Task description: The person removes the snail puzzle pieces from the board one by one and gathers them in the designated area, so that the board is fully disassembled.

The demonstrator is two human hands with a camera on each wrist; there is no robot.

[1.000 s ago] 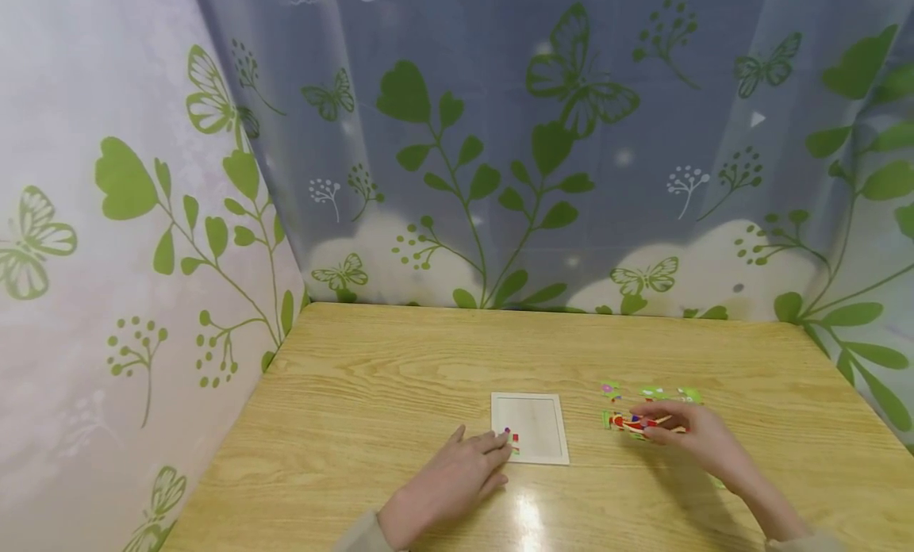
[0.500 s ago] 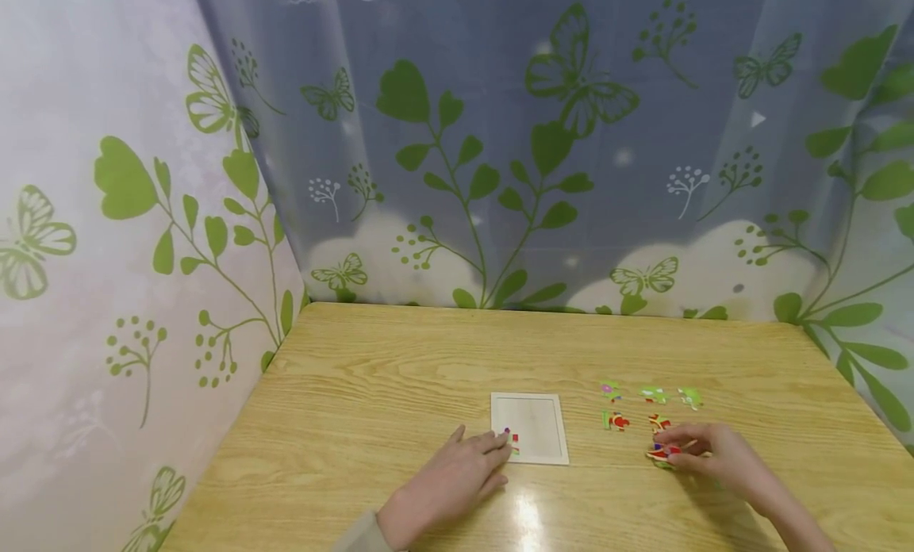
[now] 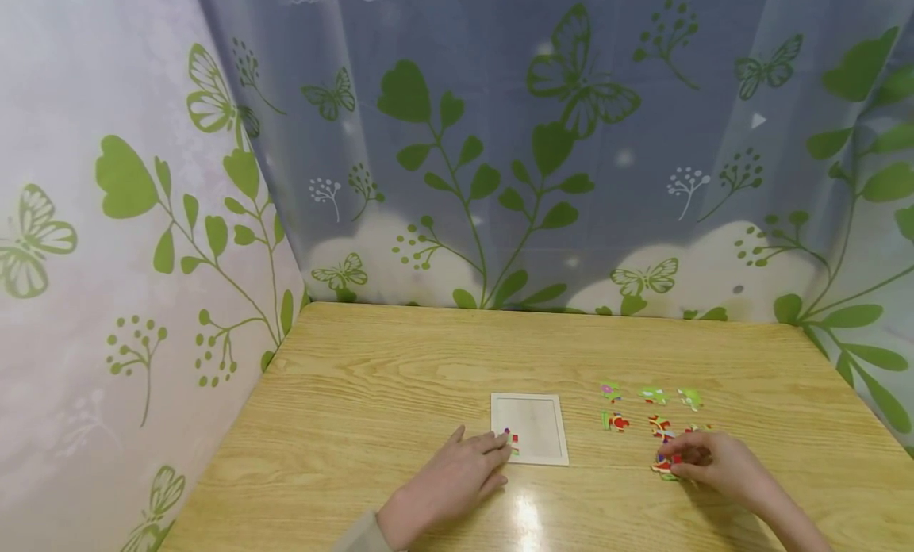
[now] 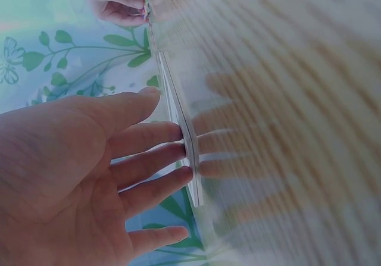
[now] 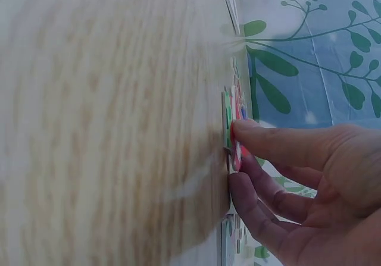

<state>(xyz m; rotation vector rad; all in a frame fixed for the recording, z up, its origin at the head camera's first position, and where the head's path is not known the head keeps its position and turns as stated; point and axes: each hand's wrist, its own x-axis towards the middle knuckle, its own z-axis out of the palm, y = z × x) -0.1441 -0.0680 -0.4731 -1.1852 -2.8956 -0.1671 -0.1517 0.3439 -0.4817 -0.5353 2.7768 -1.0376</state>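
My left hand (image 3: 460, 473) lies with fingers extended, its fingertips resting on the left edge of a pale puzzle tray (image 3: 539, 425). A small red, green and purple puzzle piece (image 3: 515, 438) sits in the tray's near left corner, partly hidden by those fingers. Off to the right, my right hand (image 3: 717, 465) pinches a red and blue puzzle piece (image 3: 664, 465). In the right wrist view, thumb and fingers hold this red piece (image 5: 236, 129) against or just over a green-topped piece (image 5: 226, 117); whether they touch is unclear.
Loose puzzle pieces lie right of the tray: a pink-flowered one (image 3: 609, 390), green ones (image 3: 653, 395) (image 3: 689, 398), and red ones (image 3: 616, 422) (image 3: 660, 427). Another piece (image 3: 700, 429) is partly hidden behind the right hand. A patterned curtain (image 3: 500, 179) borders the wooden table (image 3: 400, 354).
My right hand has carried the red and blue piece from above the middle pieces toward the near side and lowered it there. The left hand keeps its place on the tray.
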